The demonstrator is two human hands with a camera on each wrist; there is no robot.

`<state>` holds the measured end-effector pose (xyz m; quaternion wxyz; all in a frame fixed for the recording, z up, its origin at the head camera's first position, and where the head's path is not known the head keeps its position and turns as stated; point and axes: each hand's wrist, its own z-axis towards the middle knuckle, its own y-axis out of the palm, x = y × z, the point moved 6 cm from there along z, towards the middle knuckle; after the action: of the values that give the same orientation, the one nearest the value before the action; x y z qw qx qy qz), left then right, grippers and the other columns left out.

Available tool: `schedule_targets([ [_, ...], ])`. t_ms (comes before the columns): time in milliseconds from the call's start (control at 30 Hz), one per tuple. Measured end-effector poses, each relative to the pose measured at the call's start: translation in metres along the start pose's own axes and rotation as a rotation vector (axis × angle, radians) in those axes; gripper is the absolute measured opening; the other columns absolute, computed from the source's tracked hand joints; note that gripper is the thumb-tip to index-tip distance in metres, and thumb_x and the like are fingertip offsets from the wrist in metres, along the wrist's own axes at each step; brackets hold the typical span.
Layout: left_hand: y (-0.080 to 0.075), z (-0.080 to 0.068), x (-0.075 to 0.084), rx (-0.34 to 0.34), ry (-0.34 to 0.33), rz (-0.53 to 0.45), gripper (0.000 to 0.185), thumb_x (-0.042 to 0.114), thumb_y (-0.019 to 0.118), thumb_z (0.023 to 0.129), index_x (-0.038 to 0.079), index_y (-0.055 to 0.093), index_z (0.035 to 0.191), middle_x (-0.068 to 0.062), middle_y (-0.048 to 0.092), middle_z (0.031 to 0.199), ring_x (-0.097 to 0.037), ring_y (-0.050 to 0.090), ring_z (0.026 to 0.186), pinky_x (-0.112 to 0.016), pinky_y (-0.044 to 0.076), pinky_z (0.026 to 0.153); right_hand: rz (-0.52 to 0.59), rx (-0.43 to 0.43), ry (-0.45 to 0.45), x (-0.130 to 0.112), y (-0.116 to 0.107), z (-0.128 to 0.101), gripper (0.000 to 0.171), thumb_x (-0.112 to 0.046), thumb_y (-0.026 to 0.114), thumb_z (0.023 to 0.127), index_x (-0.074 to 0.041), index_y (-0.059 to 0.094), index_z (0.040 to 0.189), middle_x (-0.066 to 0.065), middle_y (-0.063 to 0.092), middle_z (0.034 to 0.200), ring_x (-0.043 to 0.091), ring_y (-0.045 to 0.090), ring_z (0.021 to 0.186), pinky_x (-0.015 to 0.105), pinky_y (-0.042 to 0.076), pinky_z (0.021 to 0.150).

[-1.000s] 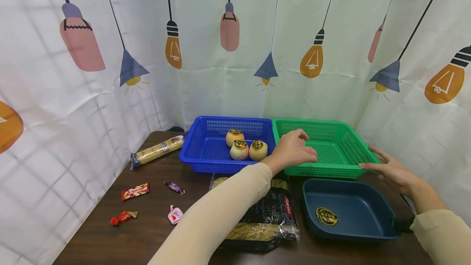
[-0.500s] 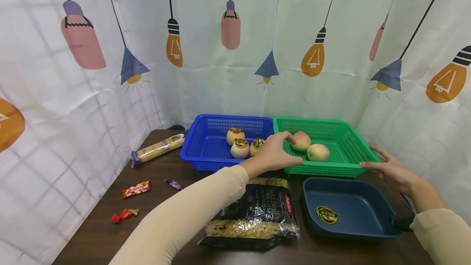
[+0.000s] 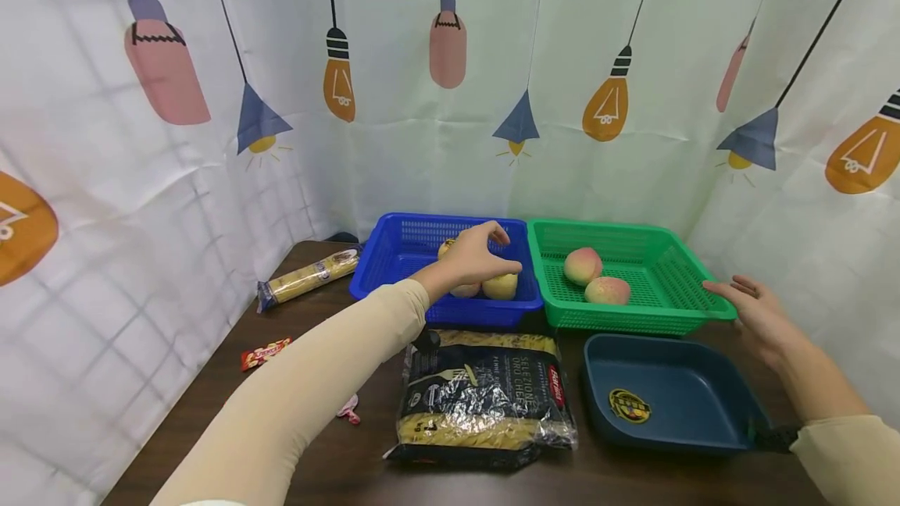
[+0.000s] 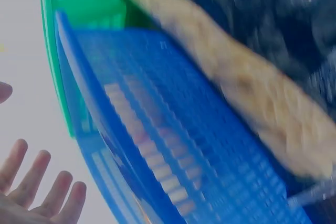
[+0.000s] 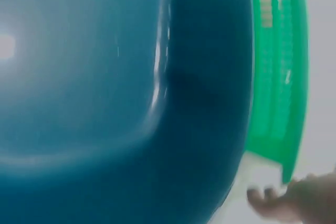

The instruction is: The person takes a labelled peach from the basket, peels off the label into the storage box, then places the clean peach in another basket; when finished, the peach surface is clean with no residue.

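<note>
My left hand [image 3: 478,256] is over the blue basket [image 3: 383,256], its fingers apart with nothing between them. In the left wrist view, the left hand's fingers [image 4: 29,169] are spread beside the blue basket's rim. Below it, pale peaches [image 3: 501,287] sit in the blue basket, partly hidden by the hand. The green basket [image 3: 661,276] beside it holds two pinkish peaches, one behind [image 3: 582,265] and one in front [image 3: 608,290]. My right hand [image 3: 762,322] is at the green basket's right rim, a fingertip right at the edge and the fingers loosely bent.
A dark blue tray [image 3: 689,393] with a black-and-yellow label [image 3: 629,406] stands before the green basket. A pasta bag [image 3: 485,397] lies in front of the blue basket. At left are a long pasta pack [image 3: 309,278], a red candy bar [image 3: 263,353] and a pink-wrapped candy [image 3: 348,410].
My left hand has moved left from the green basket to the blue one, uncovering the two peaches. My right hand has loosened and shifted slightly at the green rim. The view has shifted a little.
</note>
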<state>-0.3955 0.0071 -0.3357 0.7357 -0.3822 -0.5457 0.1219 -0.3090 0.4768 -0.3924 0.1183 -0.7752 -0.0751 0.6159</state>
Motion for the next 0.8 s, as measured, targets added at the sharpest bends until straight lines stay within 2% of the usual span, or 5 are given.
schedule_targets([
  [67,-0.009,0.005,-0.01,0.023,-0.026,0.01,0.053,0.045,0.082,0.097,0.018,0.064,0.139,-0.01,0.064,0.152,-0.031,0.062,0.138,-0.053,0.056,0.112,0.006,0.064,-0.01,-0.008,0.006,-0.008,0.106,-0.053,0.057,0.113,-0.018,-0.02,0.176,0.013,-0.029,0.183,0.043,-0.026,0.168,0.071,-0.001,0.136],
  [267,-0.027,0.011,-0.035,0.084,-0.106,0.002,0.047,0.044,0.082,0.097,0.017,0.066,0.132,-0.014,0.063,0.153,-0.035,0.062,0.137,-0.056,0.056,0.111,-0.066,0.249,-0.006,-0.027,0.028,-0.026,0.106,-0.056,0.062,0.11,-0.01,-0.003,0.179,0.023,-0.016,0.185,0.053,-0.004,0.17,0.071,0.021,0.135],
  [467,-0.037,0.012,-0.053,0.104,-0.191,-0.113,0.052,0.045,0.081,0.097,0.014,0.066,0.136,-0.016,0.059,0.158,-0.038,0.058,0.142,-0.058,0.055,0.114,-0.025,0.358,-0.013,-0.032,0.051,-0.041,0.101,-0.049,0.065,0.109,-0.009,0.005,0.179,0.02,-0.011,0.186,0.048,0.0,0.172,0.067,0.024,0.135],
  [600,-0.045,0.01,-0.062,0.124,-0.243,-0.241,0.051,0.044,0.08,0.098,0.013,0.066,0.136,-0.016,0.06,0.154,-0.039,0.058,0.142,-0.06,0.052,0.116,0.052,0.418,-0.01,-0.034,0.074,-0.051,0.099,-0.046,0.07,0.107,-0.016,0.009,0.179,0.014,-0.007,0.186,0.038,0.006,0.171,0.053,0.038,0.124],
  [800,-0.048,0.017,-0.083,0.15,-0.364,-0.365,0.057,0.043,0.081,0.099,0.013,0.061,0.143,-0.014,0.056,0.157,-0.036,0.056,0.144,-0.063,0.049,0.122,0.195,0.472,-0.02,-0.039,0.122,-0.072,0.077,-0.041,0.076,0.105,-0.032,0.027,0.163,0.001,0.01,0.176,0.024,0.017,0.156,0.044,0.035,0.116],
])
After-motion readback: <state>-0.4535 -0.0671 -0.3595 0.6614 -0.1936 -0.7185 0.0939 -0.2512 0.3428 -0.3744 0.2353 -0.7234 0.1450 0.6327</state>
